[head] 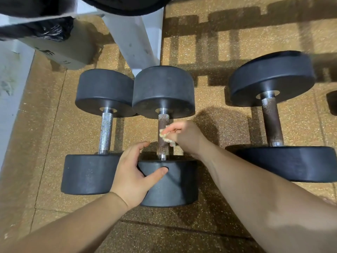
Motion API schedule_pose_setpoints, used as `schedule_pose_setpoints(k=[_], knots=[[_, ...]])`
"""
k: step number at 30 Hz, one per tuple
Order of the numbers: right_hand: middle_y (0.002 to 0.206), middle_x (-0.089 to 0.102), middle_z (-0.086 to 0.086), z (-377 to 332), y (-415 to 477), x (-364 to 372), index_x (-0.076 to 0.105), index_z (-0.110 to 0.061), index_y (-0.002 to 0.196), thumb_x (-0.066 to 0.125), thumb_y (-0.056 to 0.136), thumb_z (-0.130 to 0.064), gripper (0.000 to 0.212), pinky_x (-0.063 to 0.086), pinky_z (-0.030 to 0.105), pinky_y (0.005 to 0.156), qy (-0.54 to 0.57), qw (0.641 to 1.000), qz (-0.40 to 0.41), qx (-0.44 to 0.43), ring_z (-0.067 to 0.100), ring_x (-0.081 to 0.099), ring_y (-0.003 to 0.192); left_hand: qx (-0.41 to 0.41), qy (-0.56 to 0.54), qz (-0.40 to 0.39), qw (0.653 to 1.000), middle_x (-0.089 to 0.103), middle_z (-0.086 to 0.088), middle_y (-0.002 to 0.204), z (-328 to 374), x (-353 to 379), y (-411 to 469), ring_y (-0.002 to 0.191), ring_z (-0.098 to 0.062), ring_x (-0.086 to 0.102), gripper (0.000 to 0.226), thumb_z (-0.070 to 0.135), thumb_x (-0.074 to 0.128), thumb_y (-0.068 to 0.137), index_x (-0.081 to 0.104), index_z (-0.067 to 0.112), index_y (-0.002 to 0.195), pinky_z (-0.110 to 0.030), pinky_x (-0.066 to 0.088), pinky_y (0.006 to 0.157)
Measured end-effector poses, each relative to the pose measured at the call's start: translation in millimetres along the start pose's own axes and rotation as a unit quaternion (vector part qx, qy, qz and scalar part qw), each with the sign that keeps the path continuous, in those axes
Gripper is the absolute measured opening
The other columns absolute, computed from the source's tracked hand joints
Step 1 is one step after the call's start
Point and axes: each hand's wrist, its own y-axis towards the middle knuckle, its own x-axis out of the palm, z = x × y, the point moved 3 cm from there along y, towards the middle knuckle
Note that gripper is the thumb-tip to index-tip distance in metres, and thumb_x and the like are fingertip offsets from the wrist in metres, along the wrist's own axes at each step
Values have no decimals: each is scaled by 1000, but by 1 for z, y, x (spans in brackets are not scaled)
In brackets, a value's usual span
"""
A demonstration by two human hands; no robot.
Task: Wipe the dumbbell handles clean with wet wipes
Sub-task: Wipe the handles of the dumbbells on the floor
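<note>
Dumbbells lie three abreast on the speckled rubber floor. The right hand pinches a crumpled wet wipe (yellowish, bunched small) against the rusty-brown handle of the middle dumbbell, about midway along it. The left hand clasps that dumbbell's near head, thumb across its rim, fingers curled over the inner edge. The left dumbbell has a bright knurled handle, the right dumbbell a dark one. A white metal post stands behind.
</note>
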Motion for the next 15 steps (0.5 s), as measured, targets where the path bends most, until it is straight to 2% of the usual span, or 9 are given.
schedule_pose_setpoints(k=[2,5,8,11,15], knots=[[79,73,7,-10,7,-2,79,-4,86,62,87,5,19,47,20,56,27,997,62,-36,8,62,61,6,4,1,1000,54,20,132,0,0,0,130,-2,47,67,62,72,71,49,41,129,-30,37,111],[83,74,9,-13,14,-6,80,-9,90,58,89,1,24,48,25,63,-4,989,126,-78,9,63,69,0,7,0,1000,53,22,132,0,0,0,130,-6,49,68,63,72,70,48,42,130,-35,39,111],[74,70,10,-6,7,-4,77,-11,88,66,87,-4,13,46,20,58,35,995,78,-46,8,59,59,-5,14,0,1000,53,21,131,-1,0,0,129,-6,49,71,63,72,69,49,38,132,-39,40,111],[72,65,12,3,5,1,75,-8,83,74,84,-4,4,49,22,58,52,998,32,-28,12,57,58,-9,9,1,1000,56,15,131,-2,1,0,129,-8,50,73,62,73,68,53,32,132,-41,41,112],[69,62,-3,-2,19,1,71,-15,86,73,82,-13,5,50,28,63,10,996,74,-57,13,60,64,-7,3,1,1000,56,15,131,-2,1,-1,129,-9,50,73,62,73,68,53,31,132,-40,40,112]])
